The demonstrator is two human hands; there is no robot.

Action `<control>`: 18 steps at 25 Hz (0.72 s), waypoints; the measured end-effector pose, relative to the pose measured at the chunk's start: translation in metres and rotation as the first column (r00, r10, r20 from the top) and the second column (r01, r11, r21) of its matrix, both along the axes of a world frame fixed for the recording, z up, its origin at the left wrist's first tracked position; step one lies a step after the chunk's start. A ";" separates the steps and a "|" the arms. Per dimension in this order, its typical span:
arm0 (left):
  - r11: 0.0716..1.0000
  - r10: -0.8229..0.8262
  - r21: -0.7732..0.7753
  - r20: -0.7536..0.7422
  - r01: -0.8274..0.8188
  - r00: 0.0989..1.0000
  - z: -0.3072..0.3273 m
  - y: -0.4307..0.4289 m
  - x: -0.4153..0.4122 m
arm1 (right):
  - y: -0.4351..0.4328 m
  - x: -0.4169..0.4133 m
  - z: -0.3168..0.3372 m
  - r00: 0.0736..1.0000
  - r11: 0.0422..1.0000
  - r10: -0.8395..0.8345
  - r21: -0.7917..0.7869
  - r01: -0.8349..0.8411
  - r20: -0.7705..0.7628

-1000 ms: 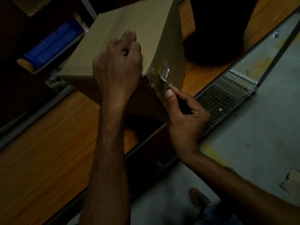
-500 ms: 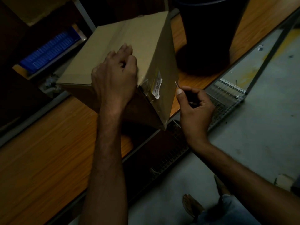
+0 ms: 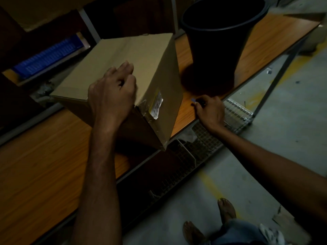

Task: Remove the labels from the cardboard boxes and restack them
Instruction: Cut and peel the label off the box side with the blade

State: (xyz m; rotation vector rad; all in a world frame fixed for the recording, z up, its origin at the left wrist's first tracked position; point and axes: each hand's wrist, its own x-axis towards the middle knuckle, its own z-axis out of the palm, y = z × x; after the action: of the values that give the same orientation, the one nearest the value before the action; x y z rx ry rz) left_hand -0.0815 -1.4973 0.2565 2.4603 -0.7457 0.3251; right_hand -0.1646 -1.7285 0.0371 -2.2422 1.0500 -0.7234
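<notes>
A cardboard box [image 3: 123,55] stands tilted on the wooden shelf board [image 3: 35,165]. My left hand [image 3: 113,96] grips its near top corner, with bent fingers on the top face. A white and yellow label [image 3: 156,105] under crinkled clear tape sticks to the box's right face near that corner, its lower edge lifted. My right hand [image 3: 209,110] is off the box, low over the board to the right. It pinches a small thin tool [image 3: 193,100] at its fingertips; what the tool is I cannot tell.
A black bucket [image 3: 221,41] stands on the board just right of the box. A wire mesh rack [image 3: 237,112] sits below the board's edge. Blue items [image 3: 47,57] lie on a shelf at the back left. My feet [image 3: 226,211] stand on the concrete floor.
My right hand let go of the label's edge and moved right and down to the board, taking the small tool with it. The label lies back against the box. My left hand kept its hold.
</notes>
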 end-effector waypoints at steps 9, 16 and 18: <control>1.000 0.014 -0.008 0.011 -0.013 1.000 -0.002 -0.001 0.002 | 0.005 -0.021 0.019 0.966 0.999 0.036 0.008 -0.039 0.256; 1.000 0.001 -0.004 -0.009 -0.002 1.000 -0.001 -0.001 0.000 | 0.115 -0.045 0.071 0.715 0.866 0.487 -0.382 -0.323 0.502; 1.000 -0.002 -0.006 -0.015 0.002 1.000 -0.001 0.000 0.001 | 0.130 -0.041 0.074 0.703 0.854 0.506 -0.401 -0.331 0.499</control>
State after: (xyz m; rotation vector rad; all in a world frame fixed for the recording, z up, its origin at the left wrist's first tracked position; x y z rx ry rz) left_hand -0.0808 -1.4977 0.2556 2.4532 -0.7397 0.3073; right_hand -0.2053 -1.5987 0.1109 -2.1253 0.1076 -1.3055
